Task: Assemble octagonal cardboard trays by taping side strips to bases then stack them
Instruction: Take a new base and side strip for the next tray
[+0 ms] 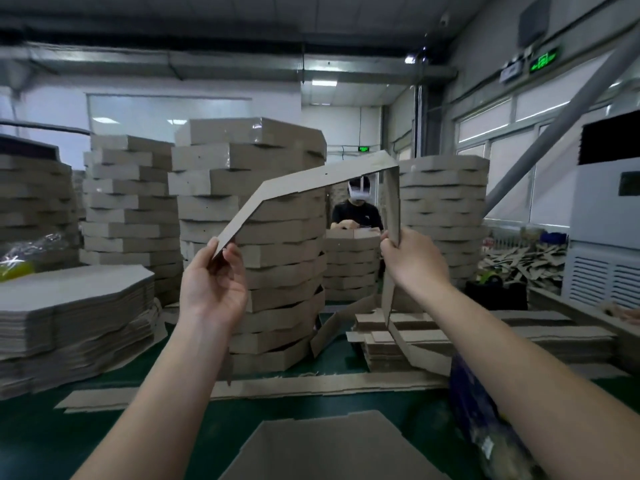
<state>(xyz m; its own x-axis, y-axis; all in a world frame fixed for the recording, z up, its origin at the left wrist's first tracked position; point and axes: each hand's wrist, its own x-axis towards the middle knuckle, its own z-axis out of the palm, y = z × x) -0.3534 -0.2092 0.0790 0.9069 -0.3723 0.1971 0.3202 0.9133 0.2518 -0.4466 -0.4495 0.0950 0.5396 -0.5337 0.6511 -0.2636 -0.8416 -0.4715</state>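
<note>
A long creased cardboard side strip (311,180) arches up in front of me, bent into several segments. My left hand (213,282) pinches its left end between thumb and fingers. My right hand (414,259) grips the strip on its right, and the rest hangs down from there toward the floor (388,299). A flat octagonal cardboard base (329,445) lies on the green floor just below me. A tall stack of finished octagonal trays (273,244) rises right behind the strip.
More tray stacks stand at the left (128,209) and right (443,216). A pile of flat bases (69,317) sits at the left, and loose strips (415,337) lie at the right. Another person (358,209) works behind the stacks. A blue bag (485,420) is near my right arm.
</note>
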